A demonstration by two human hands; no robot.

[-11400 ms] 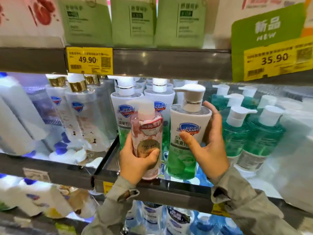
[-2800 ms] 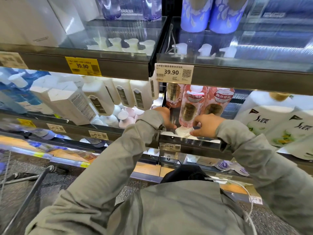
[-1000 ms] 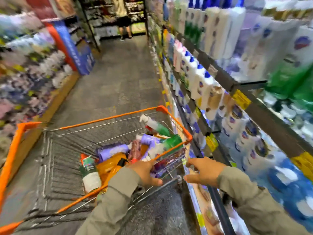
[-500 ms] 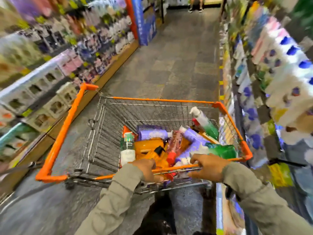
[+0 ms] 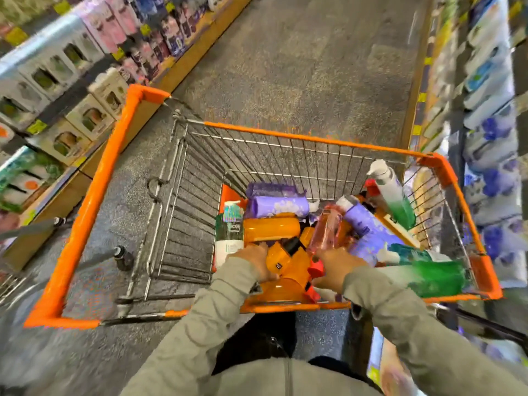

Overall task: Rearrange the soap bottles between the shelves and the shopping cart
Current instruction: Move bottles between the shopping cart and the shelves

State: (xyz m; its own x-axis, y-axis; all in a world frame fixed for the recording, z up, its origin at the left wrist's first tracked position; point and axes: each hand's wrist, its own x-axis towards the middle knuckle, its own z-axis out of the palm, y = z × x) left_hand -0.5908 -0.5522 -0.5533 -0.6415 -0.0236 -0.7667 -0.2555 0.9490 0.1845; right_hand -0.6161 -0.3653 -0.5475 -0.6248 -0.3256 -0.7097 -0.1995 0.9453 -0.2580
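The orange-rimmed wire shopping cart (image 5: pixel 94 201) stands in front of me, with several soap bottles heaped in its near right end. My left hand (image 5: pixel 253 260) is down among them, touching an orange bottle (image 5: pixel 285 262); its fingers are blurred and partly hidden. My right hand (image 5: pixel 335 268) wraps around the red-capped end of a pink bottle (image 5: pixel 325 228). Around these lie purple bottles (image 5: pixel 278 205), a green pump bottle (image 5: pixel 440 277), a white-and-green pump bottle (image 5: pixel 393 192) and a slim white-and-green bottle (image 5: pixel 230 235).
Product shelves (image 5: pixel 485 115) run close along the cart's right side. Boxed goods fill the shelves (image 5: pixel 71 90) across the aisle on the left. Grey aisle floor (image 5: pixel 300 67) stretches ahead. The cart's left half holds no bottles.
Both hands have left the cart's near rim and gone down into the bottle pile. The view has tilted further down over the cart.
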